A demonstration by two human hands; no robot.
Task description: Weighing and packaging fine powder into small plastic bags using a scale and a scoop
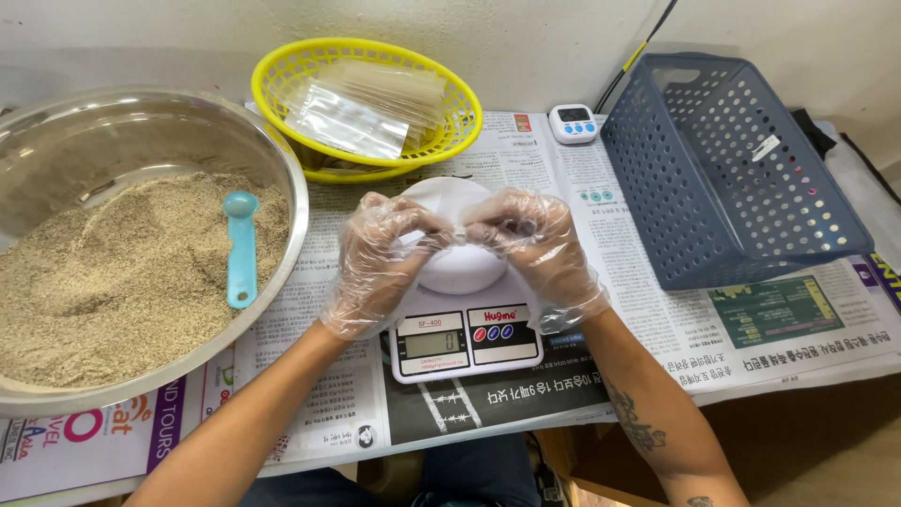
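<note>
Bowl, white, smooth and round, sits on the flat digital scale at centre, where both gloved hands meet over it: left hand and right hand pinch something small and clear together, which cannot be identified. Listed largest first: steel basin of tan grain at 9 o'clock, perforated blue basket at 2, yellow mesh basket of clear bags at 12, turquoise scoop, white timer.

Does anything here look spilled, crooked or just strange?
Only the blue basket stands out: it is tipped up, resting tilted on the newspaper with its opening facing the person. No grain shows outside the metal bowl, and the scoop lies in it.
</note>
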